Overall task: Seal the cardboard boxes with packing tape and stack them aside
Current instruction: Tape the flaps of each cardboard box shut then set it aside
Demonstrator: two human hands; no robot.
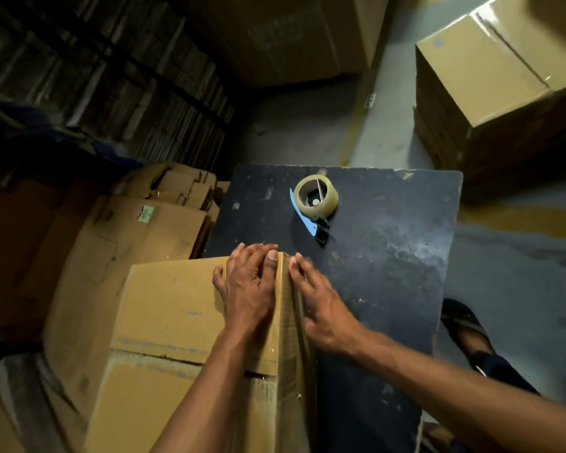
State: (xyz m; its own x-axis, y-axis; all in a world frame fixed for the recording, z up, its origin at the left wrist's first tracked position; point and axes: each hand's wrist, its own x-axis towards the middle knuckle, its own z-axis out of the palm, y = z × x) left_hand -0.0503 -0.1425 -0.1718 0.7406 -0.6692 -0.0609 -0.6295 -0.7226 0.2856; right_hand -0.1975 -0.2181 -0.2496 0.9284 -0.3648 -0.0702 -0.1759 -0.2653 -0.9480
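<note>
Running out of view at the bottom: cardboard box, lying on the dark desk at its left edge. Pressing flat on top, fingers straight: left hand. Resting, seemingly extended though blurred, along the taped corner strip: right hand. Sitting apart, further back on bare desk: tape dispenser.

box: matt brown cardboard
tape strip: glossy clear film
table: dark, scuffed, rough
dispenser: blue plastic
stacked box: glossy taped cardboard
</note>
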